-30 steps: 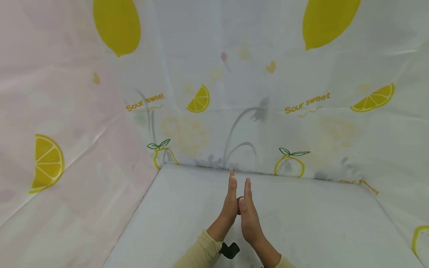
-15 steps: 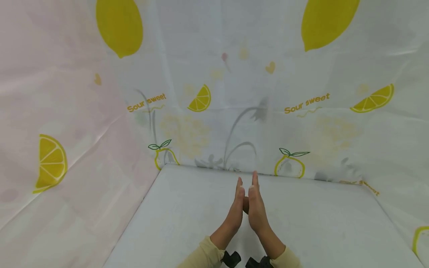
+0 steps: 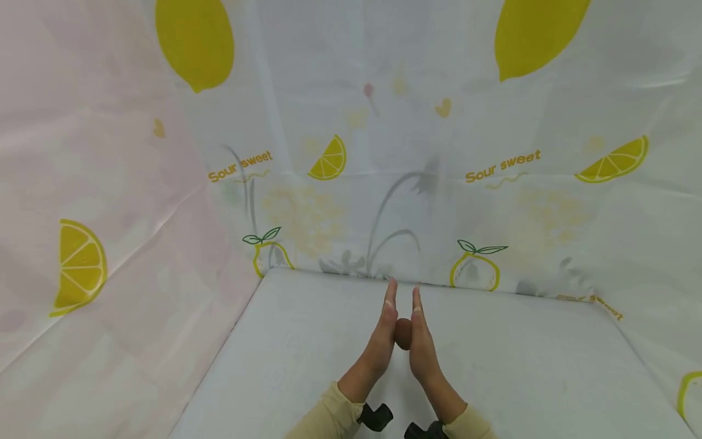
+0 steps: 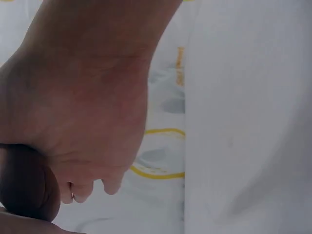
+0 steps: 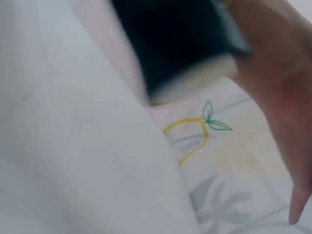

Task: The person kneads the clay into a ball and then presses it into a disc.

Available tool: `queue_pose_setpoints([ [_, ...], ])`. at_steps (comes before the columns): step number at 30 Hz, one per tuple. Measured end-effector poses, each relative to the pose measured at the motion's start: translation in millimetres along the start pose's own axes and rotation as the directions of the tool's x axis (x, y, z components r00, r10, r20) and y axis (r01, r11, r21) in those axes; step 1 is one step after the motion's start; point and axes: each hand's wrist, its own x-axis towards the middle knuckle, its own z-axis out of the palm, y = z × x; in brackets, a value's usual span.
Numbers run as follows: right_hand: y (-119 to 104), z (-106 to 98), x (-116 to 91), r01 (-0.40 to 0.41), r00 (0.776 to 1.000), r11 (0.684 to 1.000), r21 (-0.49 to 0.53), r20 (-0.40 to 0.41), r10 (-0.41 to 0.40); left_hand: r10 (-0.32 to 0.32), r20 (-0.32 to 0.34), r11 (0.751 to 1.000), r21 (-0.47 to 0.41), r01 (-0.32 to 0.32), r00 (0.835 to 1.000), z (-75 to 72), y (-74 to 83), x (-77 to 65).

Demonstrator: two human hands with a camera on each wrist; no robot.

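Observation:
A small brown ball, smooth with a faint crease and perhaps of clay, sits between two upright palms in the head view. My left hand presses it from one side, fingers straight and pointing forward. On the other side, my right hand lies against it with straight fingers. In the left wrist view the ball is partly covered by the right hand, with a sliver of the left hand below. The right wrist view shows the left hand; the ball is hidden there.
Both hands are above a white tabletop. Behind it hangs a lemon-print sheet, and a pinkish sheet borders the left side. Black wrist mounts are strapped near the sleeves.
The palms have slid back and forth against each other: first the left hand was ahead, then the right, now the left again. The ball shows more fully, and the hands are slightly further right.

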Motion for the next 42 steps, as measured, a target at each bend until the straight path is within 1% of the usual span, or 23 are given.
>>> queue_pose_setpoints([
  [3, 4, 8, -8, 0.034, 0.999, 0.999, 0.006, 0.009, -0.034, -0.017, -0.068, 0.999, 0.030, 0.019, 0.998, -1.7, 0.1, 1.8],
  [5, 5, 13, -14, 0.055, 0.998, 0.998, -0.018, 0.006, -0.055, -0.036, -0.119, 0.999, 0.035, 0.040, 0.992, -1.8, -0.4, 3.0],
  [8, 4, 20, -22, 0.092, 0.996, 0.993, -0.077, 0.002, -0.092, -0.067, -0.189, 0.997, 0.021, 0.073, 0.980, -0.5, -0.7, 4.5],
  [11, -1, 24, -27, 0.097, 0.995, 0.985, -0.141, -0.010, -0.100, -0.096, -0.242, 0.995, -0.001, 0.098, 0.966, 1.8, -0.3, 5.9],
  [14, -7, 27, -29, 0.107, 0.994, 0.981, -0.164, -0.014, -0.111, -0.112, -0.274, 0.993, -0.005, 0.115, 0.955, 3.5, 0.8, 6.2],
  [19, -19, 26, -30, 0.130, 0.990, 0.975, -0.180, -0.021, -0.136, -0.148, -0.289, 0.988, 0.001, 0.155, 0.946, 4.5, -3.2, 4.8],
  [21, -23, 24, -28, 0.135, 0.990, 0.975, -0.179, -0.027, -0.142, -0.159, -0.284, 0.986, -0.001, 0.166, 0.946, 5.2, -6.2, 3.9],
  [23, -27, 21, -25, 0.134, 0.989, 0.975, -0.180, -0.038, -0.143, -0.162, -0.267, 0.986, -0.006, 0.167, 0.950, 7.1, -8.2, 3.1],
  [26, -31, 16, -19, 0.122, 0.990, 0.977, -0.173, -0.054, -0.133, -0.148, -0.225, 0.988, 0.009, 0.154, 0.963, 10.4, -11.1, 1.6],
  [29, -31, 9, -12, 0.111, 0.991, 0.985, -0.132, -0.059, -0.120, -0.128, -0.184, 0.989, 0.052, 0.139, 0.975, 14.4, -12.0, -1.2],
  [32, -28, 2, -4, 0.079, 0.995, 0.995, -0.059, -0.059, -0.082, -0.105, -0.131, 0.988, 0.095, 0.118, 0.986, 17.7, -10.7, -3.4],
  [35, -21, -4, 2, 0.028, 0.997, 1.000, 0.005, -0.067, -0.028, -0.077, -0.062, 0.990, 0.113, 0.084, 0.995, 19.3, -8.4, -3.7],
  [39, -14, -11, 7, -0.032, 0.996, 0.999, 0.023, -0.079, 0.033, -0.052, 0.002, 0.992, 0.112, 0.051, 0.999, 19.0, -5.9, -4.3],
  [42, -10, -14, 8, -0.060, 0.994, 0.998, 0.007, -0.092, 0.060, -0.039, 0.029, 0.992, 0.117, 0.036, 0.999, 17.9, -3.0, -5.2],
])
